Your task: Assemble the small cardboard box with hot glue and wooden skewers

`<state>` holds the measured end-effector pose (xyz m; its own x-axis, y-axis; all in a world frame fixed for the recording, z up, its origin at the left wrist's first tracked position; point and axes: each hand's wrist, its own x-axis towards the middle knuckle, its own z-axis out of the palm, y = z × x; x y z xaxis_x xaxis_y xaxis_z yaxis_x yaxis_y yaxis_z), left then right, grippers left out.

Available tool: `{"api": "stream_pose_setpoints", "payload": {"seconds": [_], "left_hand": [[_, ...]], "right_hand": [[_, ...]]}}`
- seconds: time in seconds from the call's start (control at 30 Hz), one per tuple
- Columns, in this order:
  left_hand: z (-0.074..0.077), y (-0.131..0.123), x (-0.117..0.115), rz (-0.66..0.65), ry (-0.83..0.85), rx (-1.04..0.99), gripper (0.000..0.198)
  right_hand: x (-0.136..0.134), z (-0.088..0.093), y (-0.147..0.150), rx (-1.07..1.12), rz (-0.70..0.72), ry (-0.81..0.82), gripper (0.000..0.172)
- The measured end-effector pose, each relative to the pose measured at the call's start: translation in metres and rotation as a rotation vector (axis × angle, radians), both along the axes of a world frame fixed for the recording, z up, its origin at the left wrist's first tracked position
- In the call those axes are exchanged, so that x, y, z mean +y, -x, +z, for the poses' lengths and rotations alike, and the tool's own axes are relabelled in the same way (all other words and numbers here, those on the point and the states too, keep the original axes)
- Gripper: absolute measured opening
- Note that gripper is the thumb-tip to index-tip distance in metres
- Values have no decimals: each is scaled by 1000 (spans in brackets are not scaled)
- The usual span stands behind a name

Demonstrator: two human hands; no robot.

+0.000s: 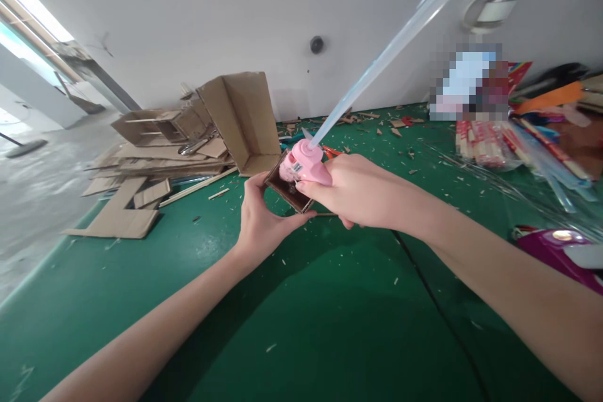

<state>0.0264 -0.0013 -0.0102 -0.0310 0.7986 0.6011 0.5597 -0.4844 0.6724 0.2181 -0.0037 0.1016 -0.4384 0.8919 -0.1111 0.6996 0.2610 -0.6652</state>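
Observation:
My right hand point(351, 191) is wrapped round a pink hot glue gun point(311, 163). A long clear glue stick point(384, 59) juts up and to the right out of its back. The gun's front end points down into a small open cardboard box point(301, 204), and its nozzle tip is hard to make out. My left hand point(264, 213) grips that box from the left, thumb along the near side and fingers at the far side. Just behind stands a bigger folded cardboard piece point(249, 116), upright on the green table point(211, 301).
Cardboard sheets point(117, 207) and wooden sticks lie piled on the left. Scraps litter the table's back by the wall. Bagged red-and-white sticks point(480, 144) and clear rods lie right, near a purple object point(560, 251). A black cord point(438, 301) crosses the near side.

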Motion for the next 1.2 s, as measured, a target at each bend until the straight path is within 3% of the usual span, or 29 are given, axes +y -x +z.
{"api": "stream_pose_setpoints", "payload": {"seconds": [0.53,0.8,1.03,1.2], "left_hand": [[1,0,1,56,61,0,75],[-1,3,3,11,63,11,79],[-2,3,3,-20,42,-32,80],[-3,4,4,-27,35,-15,82]], "right_hand": [[-1,9,0,-8,-25,-23,49],[-2,12,-3,-26,-19,2,54],[-4,20,-9,-1,-56,-13,45],[-4,19,-8,-16,-27,-2,48]]}}
